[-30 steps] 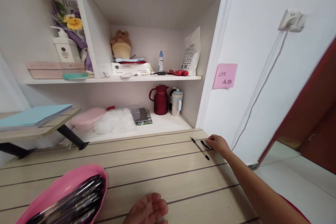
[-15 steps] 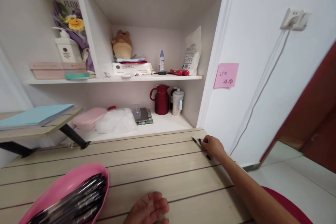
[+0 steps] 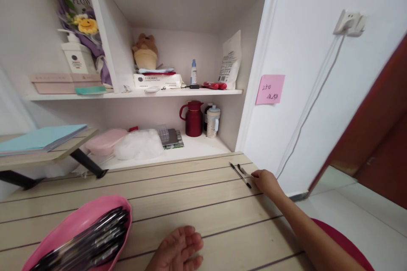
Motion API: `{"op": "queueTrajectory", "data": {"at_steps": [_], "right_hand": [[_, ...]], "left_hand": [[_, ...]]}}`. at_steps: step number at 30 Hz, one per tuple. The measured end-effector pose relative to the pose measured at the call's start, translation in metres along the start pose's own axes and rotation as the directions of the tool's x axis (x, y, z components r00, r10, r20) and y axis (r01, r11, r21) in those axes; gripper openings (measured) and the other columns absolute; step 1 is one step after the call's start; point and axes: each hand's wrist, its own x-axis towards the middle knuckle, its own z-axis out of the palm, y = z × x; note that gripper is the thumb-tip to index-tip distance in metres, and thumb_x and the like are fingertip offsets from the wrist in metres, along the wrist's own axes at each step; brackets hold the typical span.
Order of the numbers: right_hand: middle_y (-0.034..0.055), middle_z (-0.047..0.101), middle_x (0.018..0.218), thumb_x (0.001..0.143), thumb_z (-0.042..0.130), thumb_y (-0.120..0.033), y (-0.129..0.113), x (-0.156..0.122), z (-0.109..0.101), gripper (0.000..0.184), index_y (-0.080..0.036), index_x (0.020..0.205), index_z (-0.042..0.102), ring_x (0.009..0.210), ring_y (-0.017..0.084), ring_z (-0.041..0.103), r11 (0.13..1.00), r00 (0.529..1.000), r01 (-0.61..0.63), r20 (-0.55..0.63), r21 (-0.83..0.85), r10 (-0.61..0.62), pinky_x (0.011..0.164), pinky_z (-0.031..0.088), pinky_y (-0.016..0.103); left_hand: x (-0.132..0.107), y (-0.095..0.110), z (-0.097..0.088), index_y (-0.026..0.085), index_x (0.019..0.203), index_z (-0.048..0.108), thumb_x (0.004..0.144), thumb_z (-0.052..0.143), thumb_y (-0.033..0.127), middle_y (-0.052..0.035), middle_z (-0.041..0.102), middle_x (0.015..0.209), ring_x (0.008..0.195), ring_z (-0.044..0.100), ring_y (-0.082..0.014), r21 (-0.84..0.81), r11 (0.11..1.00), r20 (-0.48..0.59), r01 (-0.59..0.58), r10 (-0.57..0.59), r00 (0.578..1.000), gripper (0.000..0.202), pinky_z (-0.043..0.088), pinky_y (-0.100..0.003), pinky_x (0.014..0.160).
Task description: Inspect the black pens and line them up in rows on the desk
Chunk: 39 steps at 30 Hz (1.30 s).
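Observation:
My right hand is at the right edge of the wooden table, its fingertips pinched on the near end of a pen with a black cap. Beside that pen lies another slim, clear-bodied pen with dark ends, apart from the fingers. At the bottom centre, my left hand rests palm up with its fingers loosely curled and nothing in it. To its left stands a pink bowl filled with several black-ended pens.
A raised stand with blue paper is on the left. Behind the table, shelves hold a red jug, a cup and a bag of white fluff. A pink note is on the wall.
My right hand has shifted slightly right and toward me, uncovering more of the pen at its fingertips. The left hand stays nearly still; the view has moved a little.

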Motion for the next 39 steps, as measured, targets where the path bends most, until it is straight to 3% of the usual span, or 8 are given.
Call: {"op": "queueTrajectory", "data": {"at_steps": [5,15,39], "right_hand": [[0.0097,0.068,0.078,0.073,0.052,-0.030,-0.013,-0.003,-0.002,0.021,-0.020,0.069,0.069,0.076,0.022,0.061,0.994,0.999,0.009,0.036,-0.112,-0.005,0.057,0.036,0.026],[0.0097,0.067,0.079,0.076,0.050,-0.032,-0.016,0.003,-0.004,0.022,-0.020,0.070,0.068,0.076,0.021,0.060,0.975,0.996,0.059,0.080,-0.214,-0.043,0.056,0.033,0.025],[0.0062,0.068,0.078,0.075,0.049,-0.038,-0.006,0.008,0.006,0.025,-0.022,0.076,0.068,0.077,0.019,0.060,0.996,1.000,0.025,0.016,-0.081,-0.023,0.059,0.035,0.024]], "left_hand": [[0.000,0.004,0.003,0.018,0.088,0.068,0.069,0.067,0.022,-0.0078,0.066,0.095,0.097,0.057,-0.0204,-0.001,1.000,0.042,0.030,-0.030,0.999,0.019,0.038,-0.034,0.087],[0.000,0.002,0.000,0.018,0.089,0.068,0.072,0.064,0.019,-0.0078,0.066,0.097,0.098,0.057,-0.0205,-0.015,1.000,0.059,0.025,-0.024,0.998,0.017,0.038,-0.034,0.087],[-0.001,0.003,0.003,0.018,0.087,0.068,0.070,0.066,0.020,-0.0066,0.066,0.095,0.096,0.058,-0.0194,-0.005,1.000,0.035,0.028,-0.027,0.999,0.017,0.038,-0.033,0.087]]}}
